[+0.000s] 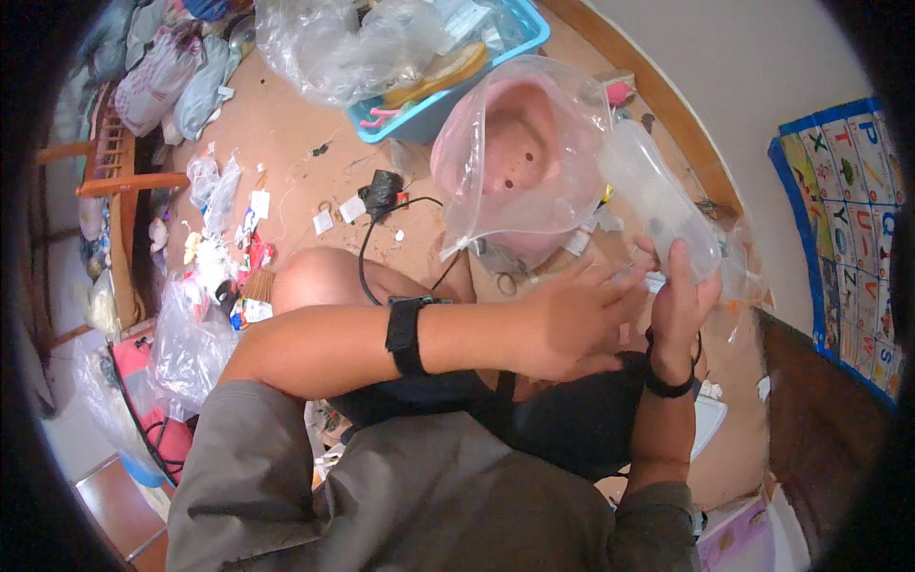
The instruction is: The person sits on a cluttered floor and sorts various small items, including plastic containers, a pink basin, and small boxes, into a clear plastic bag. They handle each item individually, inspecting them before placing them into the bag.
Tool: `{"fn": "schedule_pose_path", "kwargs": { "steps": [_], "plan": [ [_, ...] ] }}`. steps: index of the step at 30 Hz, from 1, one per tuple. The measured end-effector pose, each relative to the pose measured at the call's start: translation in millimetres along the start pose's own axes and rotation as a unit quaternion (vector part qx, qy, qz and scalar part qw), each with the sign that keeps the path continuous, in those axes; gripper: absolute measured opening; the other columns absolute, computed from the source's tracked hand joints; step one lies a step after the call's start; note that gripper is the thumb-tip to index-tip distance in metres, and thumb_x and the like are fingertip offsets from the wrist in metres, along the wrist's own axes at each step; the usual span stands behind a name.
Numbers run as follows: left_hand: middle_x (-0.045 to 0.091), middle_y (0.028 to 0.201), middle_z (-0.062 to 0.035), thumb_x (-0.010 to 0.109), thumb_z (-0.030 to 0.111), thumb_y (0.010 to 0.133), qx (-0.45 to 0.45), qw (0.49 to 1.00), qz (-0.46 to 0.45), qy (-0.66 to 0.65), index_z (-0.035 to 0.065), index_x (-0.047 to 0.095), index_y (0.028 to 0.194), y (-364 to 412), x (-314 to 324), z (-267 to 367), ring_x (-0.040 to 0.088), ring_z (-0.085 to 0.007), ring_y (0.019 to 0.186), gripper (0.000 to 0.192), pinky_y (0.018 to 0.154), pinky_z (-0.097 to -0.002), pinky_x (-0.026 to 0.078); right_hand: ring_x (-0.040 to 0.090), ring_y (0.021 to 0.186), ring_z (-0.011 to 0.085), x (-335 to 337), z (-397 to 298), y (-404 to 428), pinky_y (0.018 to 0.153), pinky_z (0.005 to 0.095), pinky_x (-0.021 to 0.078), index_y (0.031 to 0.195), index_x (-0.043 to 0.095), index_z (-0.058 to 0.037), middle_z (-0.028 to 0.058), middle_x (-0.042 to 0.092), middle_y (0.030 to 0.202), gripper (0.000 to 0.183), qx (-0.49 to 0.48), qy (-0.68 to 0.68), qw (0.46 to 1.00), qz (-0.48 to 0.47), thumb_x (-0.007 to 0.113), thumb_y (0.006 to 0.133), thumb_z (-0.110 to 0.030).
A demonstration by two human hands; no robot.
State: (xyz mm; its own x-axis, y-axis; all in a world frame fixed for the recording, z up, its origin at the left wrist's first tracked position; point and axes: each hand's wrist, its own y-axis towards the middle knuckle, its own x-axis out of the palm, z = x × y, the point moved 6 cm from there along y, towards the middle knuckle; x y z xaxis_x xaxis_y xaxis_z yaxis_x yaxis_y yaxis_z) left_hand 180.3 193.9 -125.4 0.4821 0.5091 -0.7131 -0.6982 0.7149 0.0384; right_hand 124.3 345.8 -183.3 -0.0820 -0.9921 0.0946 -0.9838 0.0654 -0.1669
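My right hand (679,307), with a dark band at its wrist, grips the near end of a long translucent plastic container (661,189). Beside it my left hand (582,318) reaches across my body, blurred, with fingers spread and nothing visible in it. A black strap circles the left forearm. Just beyond the hands stands a pink hollow vessel (457,154) with a clear plastic bag (572,207) over it. Dark specks show inside.
A blue plastic basket (422,121) holds clear bags and a yellow shoe-like item (443,75). Scraps, tags and a black cable (362,261) litter the floor. Left are a wooden rack (129,186) and stuffed bags (157,79). An alphabet chart (847,236) hangs on the right wall.
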Motion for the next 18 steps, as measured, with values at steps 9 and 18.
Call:
{"fn": "schedule_pose_path", "kwargs": {
  "steps": [9, 18],
  "plan": [
    [0.057, 0.135, -0.0184, 0.061, 0.031, 0.086, 0.004, 0.920, -0.295, 0.260, 0.0009, 0.065, 0.123, -36, 16, 1, 0.049, -0.0372, 0.130, 0.048, 0.115, -0.0536, 0.030, 0.071, 0.083, 0.0364, 124, -2, 49, 0.071, 0.0471, 0.0569, 0.120, 0.065, -0.0082, 0.0178, 0.070, 0.096, 0.045, -0.269, -0.379, 0.873, -0.146, 0.072, 0.084, -0.033],
    [0.052, 0.140, -0.0226, 0.065, 0.028, 0.082, -0.019, 0.916, -0.202, 0.345, -0.0035, 0.055, 0.135, -35, -14, -46, 0.046, -0.0392, 0.133, 0.062, 0.116, -0.0514, 0.029, 0.062, 0.101, 0.0370, -6, 63, 92, 0.090, 0.0464, 0.0486, 0.107, 0.071, -0.0055, 0.0195, 0.067, 0.107, 0.039, -0.231, -0.497, 0.834, -0.059, 0.070, 0.088, -0.039]
  ]
}}
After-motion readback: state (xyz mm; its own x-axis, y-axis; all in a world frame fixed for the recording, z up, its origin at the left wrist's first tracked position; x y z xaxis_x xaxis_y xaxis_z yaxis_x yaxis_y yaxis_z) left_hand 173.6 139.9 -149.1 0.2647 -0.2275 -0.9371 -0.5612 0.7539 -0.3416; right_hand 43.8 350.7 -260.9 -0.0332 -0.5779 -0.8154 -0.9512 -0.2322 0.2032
